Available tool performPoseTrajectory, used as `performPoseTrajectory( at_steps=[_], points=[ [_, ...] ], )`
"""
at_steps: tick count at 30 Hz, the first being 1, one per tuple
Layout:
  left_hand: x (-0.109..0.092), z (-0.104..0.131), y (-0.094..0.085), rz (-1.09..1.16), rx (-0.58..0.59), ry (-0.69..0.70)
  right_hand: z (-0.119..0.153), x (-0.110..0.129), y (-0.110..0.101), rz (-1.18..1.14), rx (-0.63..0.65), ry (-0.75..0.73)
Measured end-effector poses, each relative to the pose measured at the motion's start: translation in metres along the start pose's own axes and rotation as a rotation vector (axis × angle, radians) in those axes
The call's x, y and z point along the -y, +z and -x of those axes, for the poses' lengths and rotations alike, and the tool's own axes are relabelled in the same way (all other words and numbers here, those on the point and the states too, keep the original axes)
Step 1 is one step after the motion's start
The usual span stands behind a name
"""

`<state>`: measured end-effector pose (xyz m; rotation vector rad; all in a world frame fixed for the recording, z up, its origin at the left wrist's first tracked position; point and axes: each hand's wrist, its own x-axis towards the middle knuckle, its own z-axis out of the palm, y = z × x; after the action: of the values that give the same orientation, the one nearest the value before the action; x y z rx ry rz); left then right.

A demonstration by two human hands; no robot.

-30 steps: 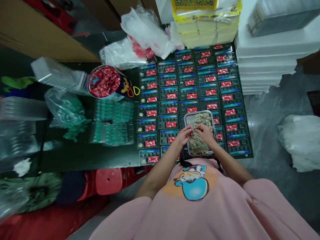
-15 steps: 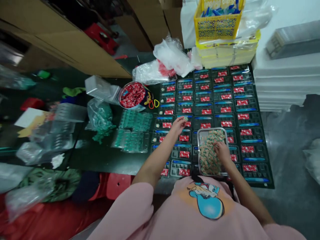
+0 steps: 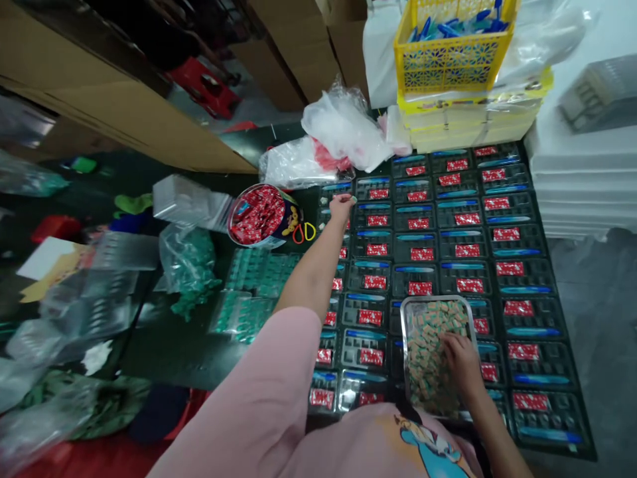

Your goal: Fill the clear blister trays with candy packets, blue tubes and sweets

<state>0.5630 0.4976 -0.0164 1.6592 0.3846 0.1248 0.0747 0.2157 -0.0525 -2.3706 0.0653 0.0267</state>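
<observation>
Rows of dark blister trays (image 3: 507, 268) cover the table, many with a blue pen and a red patterned packet (image 3: 419, 288). My left hand (image 3: 342, 207) reaches over the far left part of these rows, its fingers pinched on a small green-and-beige piece (image 3: 353, 199). In a clear-rimmed box (image 3: 404, 332) near my body lies a heap of small green-and-beige pieces (image 3: 428, 338). My right hand (image 3: 460, 362) is in that box, fingers bent onto the heap; what they hold, if anything, is hidden.
A tub of red packets (image 3: 259, 214) stands left of the rows, beside green pieces in plastic (image 3: 253, 272). Behind are plastic bags (image 3: 343, 126) and a yellow basket (image 3: 450, 63) of pens. White stacked sheets (image 3: 577, 179) rise at right. A person sits at the back.
My left hand has moved farther away, toward the back left of the rows, with a small piece. My right hand stays at the box. The view has shifted.
</observation>
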Motion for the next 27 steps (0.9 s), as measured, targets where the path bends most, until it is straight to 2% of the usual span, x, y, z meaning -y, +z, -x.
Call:
performPoseTrajectory(
  at_steps=[4, 8, 17, 27],
  points=[
    [0.01, -0.034, 0.014, -0.102, 0.005, 0.073, 0.009, 0.002, 0.0, -0.012, 0.011, 0.041],
    [0.02, -0.05, 0.023, -0.199, 0.005, 0.078, 0.01, 0.006, -0.003, -0.031, 0.025, 0.075],
    [0.024, -0.055, 0.03, -0.393, 0.062, 0.059, 0.004, 0.01, -0.011, -0.084, 0.03, 0.105],
    [0.021, -0.055, 0.036, -0.736, 0.111, 0.149, 0.003, 0.011, -0.014, -0.103, 0.074, 0.13]
  ],
)
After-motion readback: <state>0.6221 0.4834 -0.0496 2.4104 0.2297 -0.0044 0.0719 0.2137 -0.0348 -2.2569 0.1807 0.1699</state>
